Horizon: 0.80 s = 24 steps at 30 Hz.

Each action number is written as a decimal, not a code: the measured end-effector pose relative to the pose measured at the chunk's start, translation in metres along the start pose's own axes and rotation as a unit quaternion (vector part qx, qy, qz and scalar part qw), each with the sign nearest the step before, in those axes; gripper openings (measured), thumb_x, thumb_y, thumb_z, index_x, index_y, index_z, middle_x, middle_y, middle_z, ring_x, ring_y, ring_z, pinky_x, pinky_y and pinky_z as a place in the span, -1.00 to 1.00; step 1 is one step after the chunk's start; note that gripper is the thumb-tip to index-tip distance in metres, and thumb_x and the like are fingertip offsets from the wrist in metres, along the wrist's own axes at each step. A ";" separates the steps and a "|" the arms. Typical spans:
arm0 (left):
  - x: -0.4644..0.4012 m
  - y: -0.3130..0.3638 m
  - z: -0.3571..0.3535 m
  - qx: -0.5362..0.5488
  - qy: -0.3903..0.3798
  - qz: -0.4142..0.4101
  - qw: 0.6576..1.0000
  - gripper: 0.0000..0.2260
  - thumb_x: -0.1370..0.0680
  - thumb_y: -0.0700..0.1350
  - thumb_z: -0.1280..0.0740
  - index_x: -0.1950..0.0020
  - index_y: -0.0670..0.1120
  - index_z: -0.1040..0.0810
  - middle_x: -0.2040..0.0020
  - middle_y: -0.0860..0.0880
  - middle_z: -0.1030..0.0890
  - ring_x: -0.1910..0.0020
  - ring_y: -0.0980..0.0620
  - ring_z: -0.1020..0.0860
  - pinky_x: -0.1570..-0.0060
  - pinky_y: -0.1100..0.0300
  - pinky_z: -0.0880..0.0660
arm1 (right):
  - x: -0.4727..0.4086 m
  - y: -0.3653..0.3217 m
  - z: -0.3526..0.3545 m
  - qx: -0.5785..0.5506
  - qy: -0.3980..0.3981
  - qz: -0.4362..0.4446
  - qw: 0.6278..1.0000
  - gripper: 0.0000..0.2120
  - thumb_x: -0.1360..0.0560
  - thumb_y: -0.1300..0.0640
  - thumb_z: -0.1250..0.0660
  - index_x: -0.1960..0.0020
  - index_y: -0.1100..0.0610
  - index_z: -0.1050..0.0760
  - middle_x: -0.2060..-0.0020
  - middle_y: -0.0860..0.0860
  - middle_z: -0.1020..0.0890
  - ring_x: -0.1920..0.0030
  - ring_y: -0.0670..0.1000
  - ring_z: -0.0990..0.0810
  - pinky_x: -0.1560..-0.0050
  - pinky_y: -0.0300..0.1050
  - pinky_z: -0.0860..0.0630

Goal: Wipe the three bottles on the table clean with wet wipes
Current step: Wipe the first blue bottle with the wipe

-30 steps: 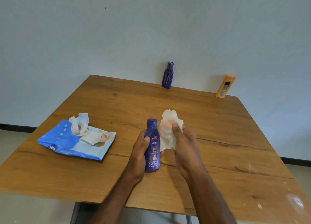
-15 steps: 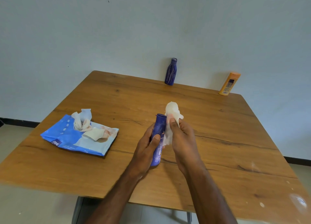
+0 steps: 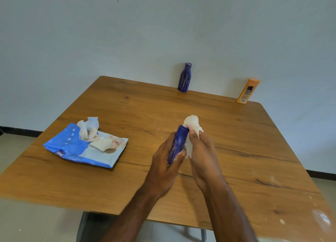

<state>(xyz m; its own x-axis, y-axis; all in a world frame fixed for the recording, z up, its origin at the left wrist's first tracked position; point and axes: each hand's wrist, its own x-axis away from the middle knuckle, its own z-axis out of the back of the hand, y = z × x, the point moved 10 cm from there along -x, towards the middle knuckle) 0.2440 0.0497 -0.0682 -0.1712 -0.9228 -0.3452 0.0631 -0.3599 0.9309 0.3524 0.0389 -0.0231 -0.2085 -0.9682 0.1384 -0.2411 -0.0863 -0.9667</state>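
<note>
I am seeing my left hand [image 3: 163, 161] gripping the blue bottle [image 3: 177, 144] at table [image 3: 254, 150] centre, now tilted, its NIVEA label turned away; right hand [image 3: 203, 150] is clutching the wipe [image 3: 191, 125]. At nine o'clock, the pack [image 3: 72, 150] is reading "mee".

The left hand [image 3: 164, 161] covers the lower part of the blue bottle [image 3: 179, 141], so its label cannot be read. The wet wipe [image 3: 190, 132] hides the right hand's fingers [image 3: 195, 138]. Both forearms and the tabletop [image 3: 236, 150] are cut by the bottom edge.
</note>
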 end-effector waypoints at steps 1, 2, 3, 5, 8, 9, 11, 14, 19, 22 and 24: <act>0.000 -0.001 0.000 -0.032 0.005 -0.011 0.999 -0.47 -0.63 0.08 -0.32 -0.59 0.09 -0.28 -0.28 0.05 -0.57 -0.22 -0.07 -0.58 -0.15 0.08 -0.59 | 0.000 0.001 0.002 -0.003 0.002 -0.004 1.000 -0.73 -0.70 0.12 -0.15 -0.11 0.08 -0.64 0.02 0.10 -0.73 0.02 0.01 -0.71 0.04 -0.12 -0.65; 0.000 -0.002 0.000 -0.065 0.011 -0.019 0.998 -0.46 -0.63 0.10 -0.31 -0.59 0.08 -0.27 -0.23 0.04 -0.56 -0.17 -0.05 -0.58 -0.10 0.07 -0.59 | 0.002 0.001 0.005 -0.005 0.004 -0.007 1.000 -0.73 -0.70 0.12 -0.15 -0.11 0.07 -0.64 0.03 0.09 -0.73 0.01 0.01 -0.71 0.03 -0.11 -0.65; 0.000 -0.002 0.001 -0.096 0.017 -0.025 0.995 -0.45 -0.64 0.12 -0.30 -0.60 0.09 -0.25 -0.18 0.03 -0.55 -0.11 -0.03 -0.57 -0.06 0.07 -0.58 | 0.003 0.001 0.007 -0.010 0.005 -0.009 1.000 -0.73 -0.70 0.12 -0.15 -0.09 0.07 -0.65 0.03 0.08 -0.73 0.01 0.01 -0.72 0.02 -0.09 -0.65; 0.001 -0.002 0.002 -0.138 0.026 -0.035 0.989 -0.44 -0.64 0.12 -0.28 -0.61 0.08 -0.23 -0.13 0.03 -0.54 -0.06 0.02 -0.55 -0.02 0.08 -0.56 | 0.007 0.001 0.011 -0.021 0.003 -0.014 1.000 -0.73 -0.69 0.11 -0.16 -0.09 0.08 -0.65 0.03 0.08 -0.74 0.02 0.02 -0.72 0.04 -0.09 -0.64; -0.001 0.000 0.003 -0.173 0.042 -0.043 0.983 -0.43 -0.63 0.15 -0.24 -0.62 0.05 -0.22 -0.11 0.01 -0.52 -0.05 0.07 -0.53 -0.01 0.14 -0.55 | 0.010 0.002 0.015 -0.031 0.005 -0.024 0.999 -0.76 -0.69 0.12 -0.17 -0.12 0.12 -0.62 0.01 0.11 -0.73 0.00 0.04 -0.72 -0.04 -0.03 -0.62; -0.001 0.001 0.005 -0.182 0.048 -0.044 0.981 -0.42 -0.63 0.17 -0.23 -0.62 0.04 -0.22 -0.10 0.01 -0.51 -0.04 0.08 -0.52 0.00 0.17 -0.53 | 0.011 0.002 0.016 -0.039 0.007 -0.031 0.999 -0.77 -0.69 0.13 -0.17 -0.16 0.14 -0.59 -0.02 0.12 -0.72 -0.03 0.06 -0.71 -0.10 0.01 -0.61; -0.003 0.001 0.007 -0.199 0.055 -0.045 0.977 -0.40 -0.61 0.16 -0.22 -0.62 0.01 -0.23 -0.12 -0.01 -0.51 -0.04 0.08 -0.50 -0.01 0.14 -0.54 | 0.013 0.000 0.016 -0.072 -0.001 -0.042 0.996 -0.77 -0.68 0.14 -0.18 -0.21 0.17 -0.56 -0.05 0.14 -0.72 -0.07 0.09 -0.70 -0.12 0.02 -0.62; -0.004 0.004 0.003 -0.233 0.033 -0.068 0.969 -0.40 -0.60 0.02 -0.31 -0.62 -0.05 -0.26 -0.16 -0.06 -0.52 -0.12 -0.02 -0.51 -0.09 -0.05 -0.54 | 0.014 -0.012 0.016 -0.174 -0.031 -0.047 0.983 -0.76 -0.66 0.16 -0.19 -0.21 0.25 -0.54 -0.05 0.20 -0.71 -0.07 0.13 -0.71 -0.02 0.00 -0.67; -0.010 -0.018 0.017 0.156 0.034 0.061 0.985 -0.56 -0.62 0.04 -0.30 -0.50 0.01 -0.43 -0.13 -0.11 -0.65 0.03 -0.01 -0.60 0.10 0.10 -0.58 | 0.006 -0.022 0.044 -0.242 0.009 -0.017 0.970 -0.72 -0.63 0.15 -0.25 -0.32 0.20 -0.48 -0.11 0.16 -0.70 -0.12 0.11 -0.69 0.04 -0.01 -0.67; -0.006 -0.041 0.027 0.335 0.055 0.163 0.926 -0.55 -0.64 0.10 -0.21 -0.43 -0.12 -0.47 -0.11 -0.24 -0.63 0.12 -0.08 -0.57 0.20 0.06 -0.51 | 0.004 -0.009 0.056 -0.212 0.032 -0.010 0.977 -0.68 -0.60 0.18 -0.30 -0.34 0.22 -0.49 -0.12 0.15 -0.70 -0.12 0.10 -0.69 0.02 -0.03 -0.67; -0.004 -0.048 0.026 0.380 0.052 0.199 0.902 -0.51 -0.66 0.13 -0.21 -0.46 -0.17 -0.45 -0.14 -0.25 -0.62 0.09 -0.08 -0.59 0.16 0.04 -0.50 | 0.004 0.008 0.057 -0.186 0.045 -0.021 0.981 -0.69 -0.57 0.19 -0.34 -0.29 0.24 -0.53 -0.09 0.18 -0.70 -0.06 0.11 -0.71 0.10 -0.03 -0.67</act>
<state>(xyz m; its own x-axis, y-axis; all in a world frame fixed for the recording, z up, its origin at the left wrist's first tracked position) 0.2165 0.0747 -0.1087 -0.1880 -0.9803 0.0608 -0.5995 0.1635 0.7835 0.4042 0.0213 -0.0422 -0.2693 -0.9396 0.2113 -0.5768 -0.0183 -0.8167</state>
